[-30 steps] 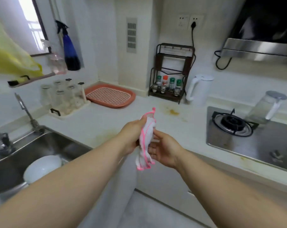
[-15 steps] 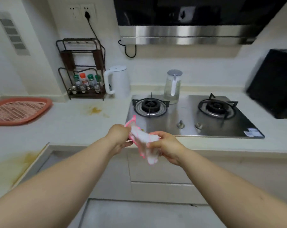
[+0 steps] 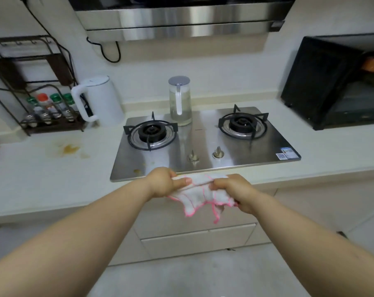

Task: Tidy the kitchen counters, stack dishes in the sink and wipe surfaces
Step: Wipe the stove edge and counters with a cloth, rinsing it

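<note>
Both hands, left hand [image 3: 164, 182] and right hand [image 3: 235, 189], pinch the pink-edged cloth [image 3: 200, 195] at centre frame before the stove [image 3: 203, 144]; it looks light and limp, best gripped by bunched edges.

We see our left hand [image 3: 163, 182] and right hand [image 3: 235, 189] gripping a white cloth [image 3: 201, 195] with pink edging, stretched between them above the surface [image 3: 53, 179] edge, just before the steel stove [image 3: 203, 144].
</note>
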`<state>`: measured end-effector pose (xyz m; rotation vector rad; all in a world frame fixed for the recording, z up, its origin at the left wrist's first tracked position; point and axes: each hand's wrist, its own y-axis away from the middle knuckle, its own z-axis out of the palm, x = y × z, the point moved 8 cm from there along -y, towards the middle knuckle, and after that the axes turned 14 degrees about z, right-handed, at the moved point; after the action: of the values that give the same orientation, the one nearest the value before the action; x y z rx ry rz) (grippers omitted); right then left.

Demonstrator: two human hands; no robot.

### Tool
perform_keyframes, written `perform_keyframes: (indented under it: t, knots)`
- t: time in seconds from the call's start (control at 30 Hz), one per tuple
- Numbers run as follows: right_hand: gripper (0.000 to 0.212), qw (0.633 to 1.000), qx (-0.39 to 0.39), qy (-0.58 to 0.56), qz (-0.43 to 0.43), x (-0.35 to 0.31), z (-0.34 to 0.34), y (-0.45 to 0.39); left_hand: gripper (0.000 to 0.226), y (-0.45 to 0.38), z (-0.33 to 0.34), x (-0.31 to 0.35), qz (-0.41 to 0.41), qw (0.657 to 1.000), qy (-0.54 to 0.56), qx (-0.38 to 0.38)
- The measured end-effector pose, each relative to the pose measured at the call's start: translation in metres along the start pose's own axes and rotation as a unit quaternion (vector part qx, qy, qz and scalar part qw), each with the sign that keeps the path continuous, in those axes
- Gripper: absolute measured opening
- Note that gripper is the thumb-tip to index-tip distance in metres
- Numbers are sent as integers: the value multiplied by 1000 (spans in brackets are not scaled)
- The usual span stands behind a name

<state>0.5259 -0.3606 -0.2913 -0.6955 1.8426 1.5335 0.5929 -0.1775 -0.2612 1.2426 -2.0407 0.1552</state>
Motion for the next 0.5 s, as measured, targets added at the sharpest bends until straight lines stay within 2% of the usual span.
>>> perform_keyframes:
  t: [0.1, 0.13, 0.2, 0.3, 0.37, 0.47, 0.5]
  knots:
    - [13, 978, -135, -155, 21, 1, 22, 0, 56, -18, 0, 11, 11, 995, -94, 19]
    - [20, 967, -169, -188, 21, -5, 27, 1, 59, -28, 2, 15, 15, 996, -82, 36]
    - [35, 961, -177, -211, 2, -15, 32, -5, 52, -43, 7, 27, 36, 996, -40, 71]
    - [45, 976, -86, -202, 0, -12, 14, -16, 41, -58, 27, 43, 53, 995, 1, 86]
    - [35, 983, 9, -185, 19, -2, -22, -20, 35, -65, 39, 47, 52, 995, 5, 82]
    - [7, 976, 167, -142, 10, 7, -99, -21, 15, -83, 61, 50, 45, 998, -12, 49]
    - [13, 970, 209, -123, 11, 13, -126, -30, 12, -89, 67, 53, 41, 998, -13, 43]
